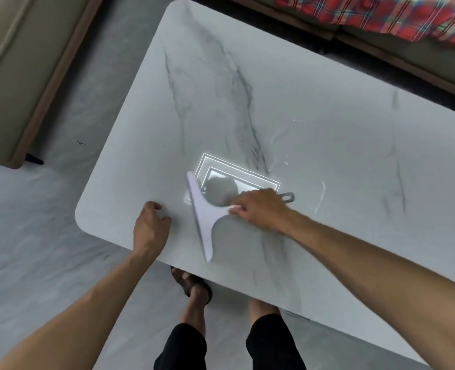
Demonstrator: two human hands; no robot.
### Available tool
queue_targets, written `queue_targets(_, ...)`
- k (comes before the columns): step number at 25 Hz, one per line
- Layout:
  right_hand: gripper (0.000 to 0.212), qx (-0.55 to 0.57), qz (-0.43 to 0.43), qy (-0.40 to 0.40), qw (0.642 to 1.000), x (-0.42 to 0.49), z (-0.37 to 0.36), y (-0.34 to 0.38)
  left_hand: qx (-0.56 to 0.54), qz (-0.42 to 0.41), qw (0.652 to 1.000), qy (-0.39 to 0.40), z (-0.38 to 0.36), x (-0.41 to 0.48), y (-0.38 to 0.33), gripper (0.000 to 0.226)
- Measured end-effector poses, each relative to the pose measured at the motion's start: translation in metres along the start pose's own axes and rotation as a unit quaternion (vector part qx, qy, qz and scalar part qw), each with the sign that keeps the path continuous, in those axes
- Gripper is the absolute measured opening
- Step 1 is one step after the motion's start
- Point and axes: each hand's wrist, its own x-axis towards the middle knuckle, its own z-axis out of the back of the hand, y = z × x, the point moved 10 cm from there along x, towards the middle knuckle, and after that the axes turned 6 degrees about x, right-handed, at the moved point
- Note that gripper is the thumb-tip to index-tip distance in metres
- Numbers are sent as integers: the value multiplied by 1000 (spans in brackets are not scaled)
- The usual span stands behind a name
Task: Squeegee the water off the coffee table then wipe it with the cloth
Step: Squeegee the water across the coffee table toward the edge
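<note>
A white squeegee (203,217) lies with its long blade on the white marble coffee table (314,116), near the table's front left corner. My right hand (258,208) grips its handle, and the handle's grey loop end sticks out behind the hand. My left hand (150,224) rests on the tabletop to the left of the blade, fingers loosely curled and holding nothing. Thin streaks of water (321,196) glisten on the table to the right of my right hand. No cloth is in view.
A beige sofa (15,76) stands at the left and another with a red plaid blanket (381,14) runs along the back. My legs and a sandalled foot (194,287) are at the table's front edge on the grey floor. A ceiling light reflects on the tabletop.
</note>
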Motion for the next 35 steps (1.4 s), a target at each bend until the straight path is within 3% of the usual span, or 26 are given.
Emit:
queue_targets(3, 32, -4, -81, -78, 994, -37, 58, -106, 7, -43, 999, 15, -28, -10, -67, 40)
queue_targets(6, 20, 5, -161, -107, 981, -94, 83, -198, 75, -124, 989, 8, -53, -15, -144, 55)
queue_targets(11, 37, -26, -267, -133, 954, -185, 103, -291, 220, -124, 967, 32, -98, 0, -232, 111)
queue_targets(15, 36, 66, -248, -181, 949, -161, 148, -291, 251, -87, 963, 50, -116, 23, -244, 137)
queue_targets(20, 31, 212, -199, -235, 928, -16, 233, -260, 274, -80, 957, 55, -127, 37, -239, 139)
queue_targets(22, 42, 262, -177, -238, 918, 39, 250, -238, 263, -76, 960, 64, -129, 38, -238, 138)
queue_targets(26, 53, 217, -170, -202, 940, 99, 238, -207, 274, -72, 956, 69, -131, 40, -236, 139)
queue_targets(32, 52, 89, -90, -159, 979, 1, 169, -221, 274, -67, 955, 91, -130, 39, -239, 139)
queue_targets(35, 54, 60, -129, -115, 983, -85, 134, -263, 278, -55, 953, 104, -129, 36, -242, 138)
